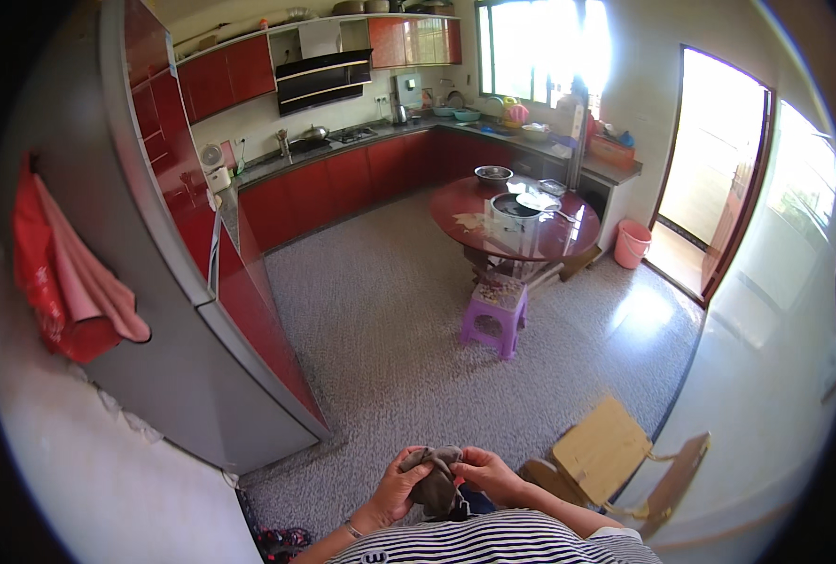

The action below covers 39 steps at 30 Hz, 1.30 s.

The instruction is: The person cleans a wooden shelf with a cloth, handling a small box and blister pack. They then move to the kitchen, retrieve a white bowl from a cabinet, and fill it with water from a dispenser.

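Observation:
A crumpled grey-brown cloth [435,489] hangs between both hands, close in front of my striped shirt [488,539]. My left hand [395,491] pinches its left side, thumb on top. On the other side, my right hand [487,474] grips the upper right edge between thumb and fingers. The cloth is bunched at the top and droops below; whether it is a garment or a rag I cannot tell. Something dark blue shows just under my right hand, partly hidden.
A wooden chair [604,451] stands close on my right by the wall. To the left is a tall grey refrigerator [199,374] with a red apron [72,282] hanging on its side. Ahead are a purple stool [495,321], a round table [453,204] and a pink bucket [631,244].

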Each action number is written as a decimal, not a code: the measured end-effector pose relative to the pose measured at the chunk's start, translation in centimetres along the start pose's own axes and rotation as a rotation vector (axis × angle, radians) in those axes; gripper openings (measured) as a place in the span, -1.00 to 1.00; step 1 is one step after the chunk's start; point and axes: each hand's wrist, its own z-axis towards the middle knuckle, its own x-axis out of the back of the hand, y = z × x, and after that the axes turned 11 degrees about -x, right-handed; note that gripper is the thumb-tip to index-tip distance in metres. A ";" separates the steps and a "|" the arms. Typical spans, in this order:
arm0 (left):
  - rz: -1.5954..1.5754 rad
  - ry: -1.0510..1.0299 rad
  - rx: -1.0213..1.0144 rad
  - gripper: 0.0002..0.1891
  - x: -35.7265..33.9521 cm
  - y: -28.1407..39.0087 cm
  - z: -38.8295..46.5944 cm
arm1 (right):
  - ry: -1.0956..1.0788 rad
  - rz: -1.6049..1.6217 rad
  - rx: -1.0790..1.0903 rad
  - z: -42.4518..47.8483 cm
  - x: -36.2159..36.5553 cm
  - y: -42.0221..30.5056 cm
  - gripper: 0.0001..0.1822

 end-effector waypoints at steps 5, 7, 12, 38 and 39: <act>0.033 0.035 -0.012 -0.67 0.5 6.3 15.4 | -0.042 0.018 -0.004 13.4 5.1 -10.4 -0.83; 0.057 0.070 -0.058 -0.66 0.9 9.5 20.4 | -0.075 -0.035 -0.003 18.4 5.3 -15.0 -0.80; 0.021 0.155 -0.246 -0.71 5.6 14.9 31.1 | -0.285 -0.109 -0.023 32.0 5.8 -24.1 -0.76; 0.030 0.065 -0.111 -0.70 19.0 42.0 109.7 | -0.389 -0.030 0.129 96.2 22.3 -67.5 -0.56; 0.102 0.061 -0.159 -0.69 18.3 43.2 112.8 | -0.463 -0.012 0.174 99.1 23.1 -69.1 -0.59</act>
